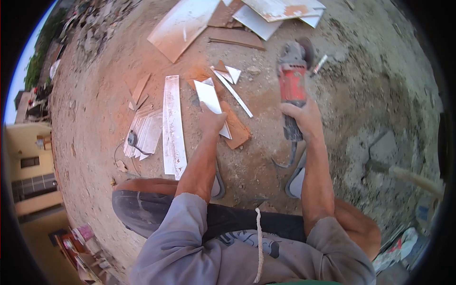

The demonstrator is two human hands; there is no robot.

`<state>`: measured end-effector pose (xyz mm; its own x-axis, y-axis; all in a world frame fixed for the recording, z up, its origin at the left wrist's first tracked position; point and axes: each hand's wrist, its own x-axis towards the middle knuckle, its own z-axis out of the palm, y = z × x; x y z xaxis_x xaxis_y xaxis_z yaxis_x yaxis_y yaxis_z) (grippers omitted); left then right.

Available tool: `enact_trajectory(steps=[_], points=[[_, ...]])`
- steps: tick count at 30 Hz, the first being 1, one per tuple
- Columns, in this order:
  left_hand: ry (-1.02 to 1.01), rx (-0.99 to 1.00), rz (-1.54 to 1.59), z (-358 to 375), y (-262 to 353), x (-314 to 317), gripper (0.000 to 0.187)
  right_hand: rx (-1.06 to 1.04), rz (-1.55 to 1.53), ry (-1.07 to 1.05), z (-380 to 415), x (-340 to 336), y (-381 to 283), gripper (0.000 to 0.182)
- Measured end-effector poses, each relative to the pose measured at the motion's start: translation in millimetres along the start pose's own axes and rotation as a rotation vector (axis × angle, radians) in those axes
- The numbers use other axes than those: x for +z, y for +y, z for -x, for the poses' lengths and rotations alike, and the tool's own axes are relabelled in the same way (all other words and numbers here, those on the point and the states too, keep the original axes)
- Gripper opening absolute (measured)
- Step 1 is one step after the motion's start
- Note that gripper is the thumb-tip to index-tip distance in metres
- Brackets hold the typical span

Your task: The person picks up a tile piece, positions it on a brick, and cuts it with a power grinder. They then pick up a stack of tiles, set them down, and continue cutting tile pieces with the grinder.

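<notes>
My right hand (304, 117) is wrapped round the lower body of a red and grey angle grinder (293, 83), whose disc points away at the top right. My left hand (211, 118) grips the lower part of a white tile piece (207, 97), which lies over an orange-brown block (237, 127). To the right of that piece lies a thin white strip (233, 92). Small triangular offcuts (232, 74) sit just beyond. A long white tile strip (174, 123) lies left of my left hand.
Large tile sheets (183, 27) lie at the top. Fanned tile pieces (146, 129) with a small dark device (132, 138) are at the left. A marker-like stick (320, 63) lies near the disc. A pole (413, 180) juts in at the right.
</notes>
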<state>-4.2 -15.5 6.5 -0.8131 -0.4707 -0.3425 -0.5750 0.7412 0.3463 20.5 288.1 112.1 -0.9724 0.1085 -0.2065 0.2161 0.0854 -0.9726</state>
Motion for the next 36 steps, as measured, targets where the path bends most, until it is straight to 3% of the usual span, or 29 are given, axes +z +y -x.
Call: enact_trajectory(steps=[4,7,16,18,21,24,27,29,31,34,36], points=[[0.074,-0.043,-0.017,15,31,-18,0.107,0.079,-0.11,0.008,-3,-9,-3,0.05],[0.038,-0.021,0.012,7,56,-8,0.107,0.013,-0.143,0.065,-9,-18,-2,0.05],[0.041,0.073,0.403,-61,171,36,0.096,0.077,-0.137,0.182,-20,-44,16,0.056],[0.029,0.182,0.724,-77,186,57,0.089,0.12,-0.12,0.209,-20,-51,10,0.054],[0.089,0.214,0.708,-68,198,44,0.084,0.18,-0.104,0.197,-29,-52,13,0.051],[0.065,0.222,0.53,-55,166,22,0.12,0.151,-0.137,0.146,-39,-52,32,0.05],[0.094,0.198,0.435,-49,98,2,0.122,0.135,-0.191,0.173,-33,-43,20,0.049],[0.301,0.189,0.252,-52,36,-3,0.118,0.105,-0.202,0.143,-26,-36,20,0.044],[0.127,0.057,0.146,-46,-25,-41,0.108,0.107,-0.194,0.134,-18,-26,19,0.041],[0.335,0.011,-0.03,-20,-104,-67,0.083,0.061,-0.177,0.113,-14,-13,17,0.038],[0.353,0.022,-0.094,-19,-169,-68,0.079,0.086,-0.134,0.05,-11,-4,10,0.038]])
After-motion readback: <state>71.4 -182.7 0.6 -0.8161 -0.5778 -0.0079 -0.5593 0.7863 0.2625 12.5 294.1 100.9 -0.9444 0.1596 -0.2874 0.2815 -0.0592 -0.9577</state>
